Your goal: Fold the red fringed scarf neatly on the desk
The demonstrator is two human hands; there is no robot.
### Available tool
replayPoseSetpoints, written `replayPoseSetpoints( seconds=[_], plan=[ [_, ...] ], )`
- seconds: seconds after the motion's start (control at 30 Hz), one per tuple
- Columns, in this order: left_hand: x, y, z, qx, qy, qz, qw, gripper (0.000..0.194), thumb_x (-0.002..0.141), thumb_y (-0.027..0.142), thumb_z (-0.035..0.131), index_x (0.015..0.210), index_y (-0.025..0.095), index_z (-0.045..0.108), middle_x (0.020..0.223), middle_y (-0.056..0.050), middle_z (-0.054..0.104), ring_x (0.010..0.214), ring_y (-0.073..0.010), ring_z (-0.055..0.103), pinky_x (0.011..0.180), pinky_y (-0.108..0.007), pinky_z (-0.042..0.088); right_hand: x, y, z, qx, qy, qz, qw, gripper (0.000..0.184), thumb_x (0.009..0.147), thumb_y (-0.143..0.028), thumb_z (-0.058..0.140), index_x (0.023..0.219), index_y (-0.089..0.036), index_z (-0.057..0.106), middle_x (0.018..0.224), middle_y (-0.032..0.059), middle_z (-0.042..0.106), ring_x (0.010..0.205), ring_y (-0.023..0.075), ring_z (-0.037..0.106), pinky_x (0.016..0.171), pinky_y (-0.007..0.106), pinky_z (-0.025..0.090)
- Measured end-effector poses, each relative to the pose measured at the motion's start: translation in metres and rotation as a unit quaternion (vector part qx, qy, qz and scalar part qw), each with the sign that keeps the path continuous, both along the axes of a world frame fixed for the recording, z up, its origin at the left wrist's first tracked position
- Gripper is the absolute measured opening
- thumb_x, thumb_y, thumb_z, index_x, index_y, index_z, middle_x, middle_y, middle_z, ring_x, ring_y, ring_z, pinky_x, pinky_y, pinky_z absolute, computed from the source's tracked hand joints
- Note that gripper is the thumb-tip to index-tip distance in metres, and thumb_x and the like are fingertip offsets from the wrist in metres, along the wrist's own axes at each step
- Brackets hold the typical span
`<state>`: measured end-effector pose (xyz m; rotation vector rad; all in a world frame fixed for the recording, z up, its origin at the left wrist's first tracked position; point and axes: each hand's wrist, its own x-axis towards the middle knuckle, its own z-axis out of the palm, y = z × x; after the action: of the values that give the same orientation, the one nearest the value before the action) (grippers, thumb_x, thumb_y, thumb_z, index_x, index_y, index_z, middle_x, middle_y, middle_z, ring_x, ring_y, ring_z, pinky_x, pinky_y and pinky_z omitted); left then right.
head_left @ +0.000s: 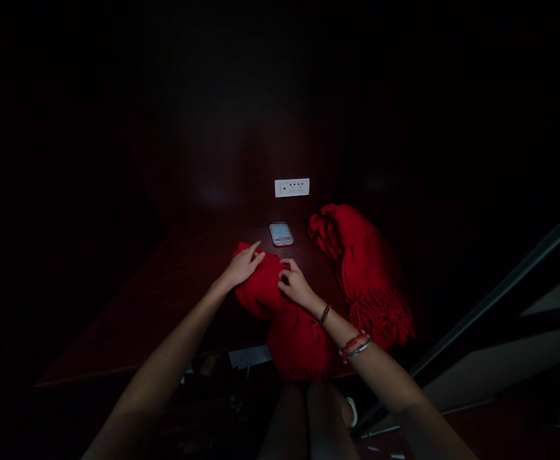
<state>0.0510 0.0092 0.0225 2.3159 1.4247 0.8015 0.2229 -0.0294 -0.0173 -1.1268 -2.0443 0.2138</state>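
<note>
A red scarf (299,335) lies on the dark table, its fringed end hanging over the front edge above my knees. On its far left part rests my left hand (244,265), fingers stretched out and apart. My right hand (295,284) is over the scarf's upper right side, fingers bent and spread, with no cloth visibly gripped between them. To the right lies a second red scarf (363,255), bunched and folded, its fringe (380,313) pointing toward me. Bracelets circle my right wrist and forearm.
Behind the near scarf a lit phone (281,234) lies on the table (165,300). A white socket panel (292,187) is on the back wall. A slanting dark-framed edge (500,291) runs along the right. Dim items sit below the table edge.
</note>
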Motion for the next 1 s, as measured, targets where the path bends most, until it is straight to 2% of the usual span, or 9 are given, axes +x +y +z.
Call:
replayPoseSetpoints(
  seconds=[0.13,0.23,0.37,0.47,0.57,0.63,0.8,0.9,1.0],
  plan=[
    [-0.017,0.018,-0.010,-0.061,0.104,-0.095,0.988,0.038,0.068,0.043,0.044,0.090,0.014,0.056,0.097,-0.007,0.057,0.091,-0.0182,0.049,0.079,-0.025,0.034,0.020,-0.015,-0.004,-0.065,0.123,-0.002,0.990,0.004,0.065,-0.019,0.055,0.063,-0.016,0.057,0.102,0.0056,0.042,0.097,0.0144,0.042,0.085,0.028,0.031],
    [-0.025,0.028,-0.017,-0.125,0.121,-0.086,0.981,0.035,0.069,0.044,0.039,0.071,0.013,0.057,0.077,-0.004,0.060,0.074,-0.0160,0.053,0.066,-0.022,0.038,0.037,-0.036,-0.005,-0.086,0.156,-0.011,0.984,0.005,0.065,-0.021,0.057,0.063,-0.017,0.058,0.098,0.0046,0.044,0.094,0.0143,0.044,0.083,0.028,0.032],
    [-0.022,0.026,-0.008,-0.174,0.098,-0.110,0.974,0.044,0.069,0.052,0.035,0.077,0.015,0.056,0.081,-0.003,0.059,0.075,-0.0152,0.051,0.066,-0.021,0.037,0.047,-0.059,0.001,-0.045,0.112,-0.060,0.991,0.008,0.069,-0.019,0.052,0.065,-0.017,0.058,0.085,0.0043,0.047,0.084,0.0135,0.047,0.078,0.027,0.035],
    [-0.011,0.013,-0.001,-0.131,0.067,-0.152,0.977,0.044,0.067,0.053,0.040,0.083,0.015,0.056,0.090,-0.003,0.056,0.084,-0.0158,0.048,0.075,-0.022,0.034,0.041,-0.061,0.008,-0.066,0.015,-0.036,0.997,0.015,0.072,-0.021,0.049,0.083,-0.016,0.058,0.082,0.0046,0.051,0.078,0.0130,0.048,0.073,0.025,0.037],
    [0.002,0.000,-0.005,-0.091,0.053,-0.135,0.985,0.040,0.059,0.050,0.052,0.077,0.014,0.057,0.095,-0.006,0.054,0.090,-0.0191,0.045,0.080,-0.025,0.031,0.028,-0.052,0.008,-0.096,-0.070,-0.034,0.992,0.036,0.067,-0.025,0.054,0.100,-0.012,0.052,0.093,0.0089,0.053,0.085,0.0167,0.047,0.077,0.028,0.036],
    [0.009,-0.005,-0.012,-0.111,0.010,-0.119,0.987,0.035,0.061,0.046,0.052,0.076,0.014,0.058,0.094,-0.006,0.055,0.089,-0.0193,0.046,0.081,-0.027,0.032,0.018,-0.042,0.005,-0.094,-0.090,-0.054,0.990,0.048,0.063,-0.022,0.057,0.108,-0.011,0.046,0.103,0.0112,0.050,0.095,0.0197,0.043,0.082,0.031,0.033],
    [0.012,-0.005,-0.022,-0.233,-0.148,-0.093,0.957,0.036,0.071,0.040,0.043,0.093,0.014,0.054,0.097,-0.005,0.058,0.089,-0.0174,0.050,0.080,-0.026,0.035,-0.001,-0.025,0.001,-0.101,-0.039,-0.067,0.992,0.066,0.059,-0.006,0.049,0.121,-0.016,0.029,0.109,0.0090,0.048,0.097,0.0187,0.043,0.082,0.031,0.033],
    [0.009,0.000,-0.024,-0.242,-0.168,-0.089,0.952,0.039,0.071,0.043,0.042,0.095,0.014,0.054,0.100,-0.005,0.057,0.091,-0.0184,0.050,0.080,-0.026,0.036,-0.008,-0.023,0.005,-0.091,0.010,-0.064,0.994,0.066,0.057,0.001,0.041,0.119,-0.018,0.030,0.107,0.0071,0.049,0.094,0.0169,0.046,0.081,0.028,0.034],
    [0.000,0.013,-0.025,-0.200,-0.136,-0.086,0.967,0.045,0.073,0.049,0.036,0.094,0.015,0.056,0.102,-0.006,0.056,0.097,-0.0213,0.047,0.084,-0.030,0.033,-0.010,-0.024,0.010,-0.088,0.037,-0.046,0.994,0.068,0.052,0.004,0.035,0.117,-0.019,0.030,0.102,0.0055,0.052,0.088,0.0155,0.050,0.076,0.025,0.037]
  ],
)
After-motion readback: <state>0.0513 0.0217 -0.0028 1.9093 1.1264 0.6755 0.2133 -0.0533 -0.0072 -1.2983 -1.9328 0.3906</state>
